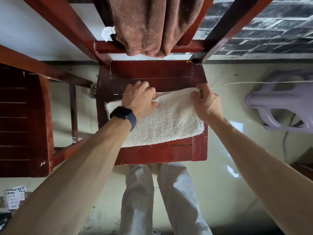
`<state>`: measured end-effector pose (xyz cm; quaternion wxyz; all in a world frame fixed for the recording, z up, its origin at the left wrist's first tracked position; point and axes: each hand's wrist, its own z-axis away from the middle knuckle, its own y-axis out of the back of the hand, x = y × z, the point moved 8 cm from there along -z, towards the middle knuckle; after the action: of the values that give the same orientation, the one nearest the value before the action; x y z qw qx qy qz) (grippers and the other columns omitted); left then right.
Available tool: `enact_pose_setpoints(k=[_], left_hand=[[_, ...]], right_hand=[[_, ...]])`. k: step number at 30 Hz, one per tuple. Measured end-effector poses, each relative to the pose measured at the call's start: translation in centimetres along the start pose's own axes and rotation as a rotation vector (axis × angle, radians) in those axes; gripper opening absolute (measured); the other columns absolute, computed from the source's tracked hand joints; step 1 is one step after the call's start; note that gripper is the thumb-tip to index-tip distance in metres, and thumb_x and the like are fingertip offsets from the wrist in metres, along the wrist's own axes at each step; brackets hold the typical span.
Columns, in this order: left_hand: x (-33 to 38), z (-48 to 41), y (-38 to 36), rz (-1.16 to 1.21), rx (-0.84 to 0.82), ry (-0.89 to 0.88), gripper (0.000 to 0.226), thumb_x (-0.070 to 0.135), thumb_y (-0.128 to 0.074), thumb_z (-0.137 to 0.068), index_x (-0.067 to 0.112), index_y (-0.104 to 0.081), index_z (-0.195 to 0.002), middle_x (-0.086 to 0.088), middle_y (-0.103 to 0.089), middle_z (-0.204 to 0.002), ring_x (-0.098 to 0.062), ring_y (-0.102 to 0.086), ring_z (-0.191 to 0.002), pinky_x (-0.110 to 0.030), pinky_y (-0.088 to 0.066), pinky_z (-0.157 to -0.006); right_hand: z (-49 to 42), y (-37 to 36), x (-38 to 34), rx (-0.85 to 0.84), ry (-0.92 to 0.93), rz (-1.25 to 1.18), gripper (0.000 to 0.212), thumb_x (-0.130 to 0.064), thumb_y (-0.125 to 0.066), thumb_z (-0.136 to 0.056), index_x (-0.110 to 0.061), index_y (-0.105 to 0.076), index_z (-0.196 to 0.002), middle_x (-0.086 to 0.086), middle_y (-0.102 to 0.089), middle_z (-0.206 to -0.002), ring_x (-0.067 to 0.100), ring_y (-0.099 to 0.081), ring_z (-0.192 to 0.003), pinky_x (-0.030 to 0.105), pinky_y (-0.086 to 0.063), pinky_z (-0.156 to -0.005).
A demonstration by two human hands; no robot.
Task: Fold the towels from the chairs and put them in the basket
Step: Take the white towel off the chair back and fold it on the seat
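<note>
Two hands hold the far edge of the white towel (166, 122) lying on the red chair seat (152, 72). The left hand (138, 97) curls its fingers round the fold, and the right hand (205, 102) pinches the corner. A brown towel (149, 26) hangs behind the seat, and a lilac basket (277, 102) stands to the right.

A: The white towel (162, 119) on the seat, what is it like?
B: Terry cloth, looped and nubbly, quite matt. The brown towel (145, 26) on the far chair back is finer, ribbed cloth with a stitched hem.
A: And the chair (152, 72)?
B: Wood under red-brown varnish with a dull sheen, scuffed and chipped pale at the edges. The left chair (20, 116) has the same finish.
A: The floor (223, 146)?
B: Smooth pale tile, glossy, with glare on the right. The lilac basket (277, 100) there is smooth plastic, and the wall (271, 28) far right is rough dark brick
</note>
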<state>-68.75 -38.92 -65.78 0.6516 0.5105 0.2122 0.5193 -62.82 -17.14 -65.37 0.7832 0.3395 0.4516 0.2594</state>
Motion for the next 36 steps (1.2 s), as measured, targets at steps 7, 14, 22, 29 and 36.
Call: enact_pose_setpoints(k=[7,14,22,29,36], left_hand=[[-1.6,-0.6,0.4,0.187,-0.082,0.053,0.015,0.041,-0.057,-0.090,0.028,-0.064,-0.092,0.006,-0.071,-0.091,-0.022,-0.064,-0.087,-0.034,-0.044,-0.074],[-2.1,-0.6,0.2,0.195,-0.045,0.075,0.019,0.043,-0.058,-0.092,0.027,-0.066,-0.099,0.001,-0.073,-0.097,-0.025,-0.066,-0.093,-0.037,-0.047,-0.079],[-3.6,3.7,1.4,0.078,0.318,0.105,0.021,0.029,-0.053,-0.096,0.021,-0.058,-0.115,-0.005,-0.060,-0.111,-0.028,-0.056,-0.100,-0.043,-0.044,-0.085],[0.1,9.3,-4.2,0.088,0.218,0.193,0.061,0.041,-0.044,-0.096,0.022,-0.035,-0.153,-0.004,-0.028,-0.161,-0.029,-0.025,-0.148,-0.057,-0.022,-0.117],[-5.2,8.3,-6.8,0.023,0.119,0.328,0.068,0.070,-0.018,-0.095,0.044,0.000,-0.156,0.001,0.008,-0.167,-0.029,0.010,-0.153,-0.065,0.003,-0.117]], right_hand=[[-0.2,-0.7,0.9,-0.023,-0.081,0.022,0.028,-0.025,-0.036,-0.093,-0.015,-0.054,-0.112,0.006,-0.063,-0.073,0.030,-0.063,-0.063,0.043,-0.056,-0.056],[-0.4,-0.9,1.4,0.023,-0.172,0.064,0.023,-0.024,-0.040,-0.089,-0.011,-0.055,-0.102,0.009,-0.063,-0.078,0.030,-0.061,-0.069,0.039,-0.055,-0.062],[2.1,0.1,0.6,0.257,-0.174,0.103,0.033,-0.036,-0.046,-0.090,-0.013,-0.052,-0.112,0.009,-0.056,-0.107,0.027,-0.049,-0.097,0.037,-0.039,-0.087],[6.9,-6.4,-4.5,-0.017,0.305,0.456,0.057,-0.042,-0.038,-0.098,-0.022,-0.037,-0.151,0.005,-0.025,-0.164,0.026,-0.018,-0.152,0.054,-0.018,-0.120],[3.9,-6.7,-0.5,-0.080,0.187,0.514,0.062,-0.062,-0.022,-0.102,-0.042,-0.006,-0.158,-0.002,0.001,-0.169,0.020,0.004,-0.155,0.058,0.000,-0.122]])
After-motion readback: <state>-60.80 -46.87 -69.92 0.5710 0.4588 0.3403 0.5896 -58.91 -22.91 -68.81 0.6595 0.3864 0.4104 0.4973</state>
